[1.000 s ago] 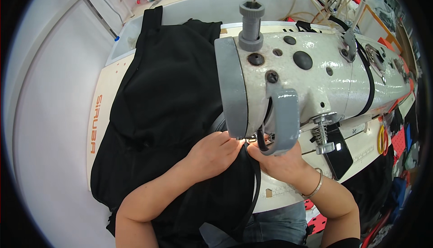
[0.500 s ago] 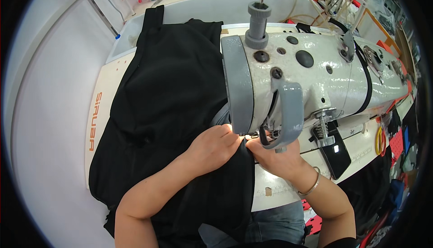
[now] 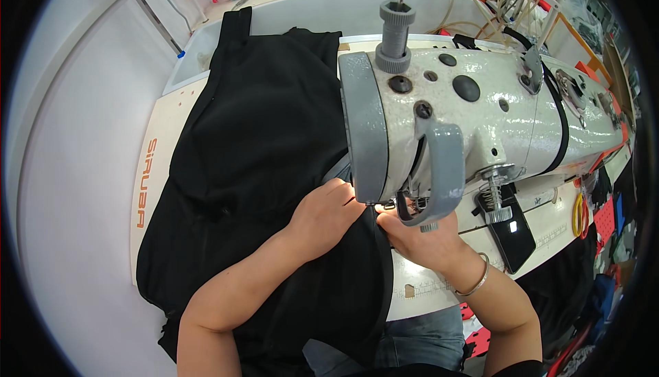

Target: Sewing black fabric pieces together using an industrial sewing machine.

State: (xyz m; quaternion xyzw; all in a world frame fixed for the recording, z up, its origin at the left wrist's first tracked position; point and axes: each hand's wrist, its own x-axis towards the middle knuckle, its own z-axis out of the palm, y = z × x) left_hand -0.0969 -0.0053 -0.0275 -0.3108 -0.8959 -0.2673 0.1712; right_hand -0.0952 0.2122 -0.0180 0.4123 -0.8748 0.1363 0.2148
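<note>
We are looking down at a large piece of black cloth that is spreading across the centre and left of the frame, from the upper middle down to the bottom edge. It is looking matte and soft, lying in loose folds, with a narrow strip running up toward the top and a darker band or seam edge curving down along its lower right side. It is covering much of the cream table and is passing under the head of the white sewing machine, which is filling the upper right.

Our left hand is resting flat on the cloth at mid-frame, fingers together and pressing it down just beside the grey end of the machine. Our right hand is sitting just right of it, under the machine's head, with its fingers pinching the cloth's edge. A bangle is circling the right wrist. A dark phone is lying on the table at right.
</note>
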